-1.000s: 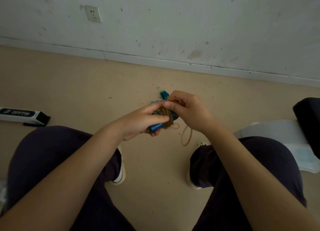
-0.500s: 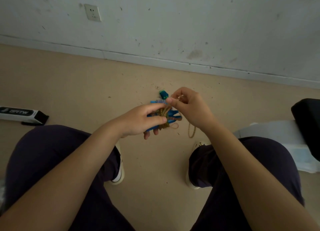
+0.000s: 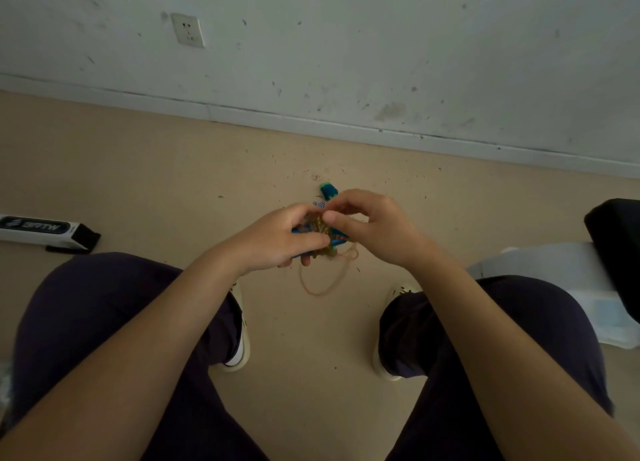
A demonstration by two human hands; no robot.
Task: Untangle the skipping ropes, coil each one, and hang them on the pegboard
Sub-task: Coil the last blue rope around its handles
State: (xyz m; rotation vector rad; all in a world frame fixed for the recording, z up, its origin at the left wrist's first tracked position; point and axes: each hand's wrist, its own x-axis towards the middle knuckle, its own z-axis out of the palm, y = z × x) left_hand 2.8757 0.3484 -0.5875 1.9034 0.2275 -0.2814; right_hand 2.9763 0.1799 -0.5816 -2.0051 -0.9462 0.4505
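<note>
A skipping rope with blue handles (image 3: 329, 192) and a tan cord wound round them is held above the floor between my knees. My left hand (image 3: 277, 240) grips the bundle of handles from the left, thumb across the front. My right hand (image 3: 374, 230) pinches the tan cord (image 3: 320, 225) at the top of the windings. A loose loop of the cord (image 3: 323, 282) hangs below the bundle. Both hands hide most of the handles. No pegboard is in view.
A white and black box (image 3: 41, 230) lies on the floor at the left. White paper or cloth (image 3: 561, 280) and a black object (image 3: 613, 239) sit at the right. The wall with a socket (image 3: 188, 30) stands ahead. My shoes (image 3: 239, 339) rest on the beige floor.
My right hand has moved back down onto the windings. The hanging loop of cord now droops lower and wider under the bundle. My left hand keeps its grip.
</note>
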